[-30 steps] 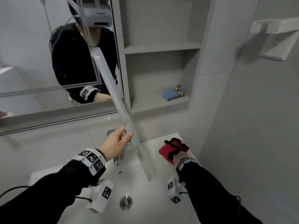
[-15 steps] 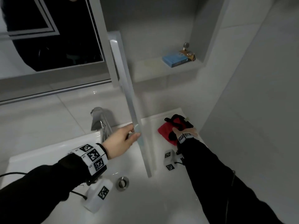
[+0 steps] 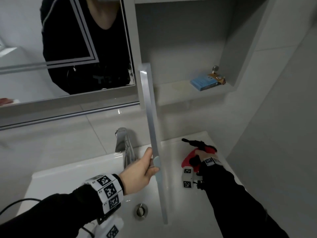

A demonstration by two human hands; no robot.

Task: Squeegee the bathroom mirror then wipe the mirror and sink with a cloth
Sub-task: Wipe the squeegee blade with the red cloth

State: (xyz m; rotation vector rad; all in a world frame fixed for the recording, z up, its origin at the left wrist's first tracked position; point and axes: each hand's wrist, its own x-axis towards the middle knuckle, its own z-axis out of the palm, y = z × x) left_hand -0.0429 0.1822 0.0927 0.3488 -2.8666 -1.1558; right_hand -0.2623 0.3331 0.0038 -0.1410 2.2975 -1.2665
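My left hand (image 3: 139, 170) grips a long grey squeegee (image 3: 151, 117) at its pale blue middle grip. The squeegee stands almost upright over the white sink (image 3: 68, 170), its top end in front of the mirror's right frame and its lower end above the basin. The mirror (image 3: 25, 40) fills the upper left and reflects a person in a dark top. My right hand (image 3: 201, 154) lies on the sink's right rim, fingers closed round a red cloth (image 3: 187, 159) with black trim.
A chrome faucet (image 3: 125, 145) rises just left of the squeegee, and the drain (image 3: 141, 210) sits below it. A recessed shelf (image 3: 173, 90) to the right of the mirror holds a blue box (image 3: 204, 82). A grey wall closes in on the right.
The squeegee has come down off the mirror and swung from a slant to nearly upright over the basin. My right hand has stayed on the red cloth.
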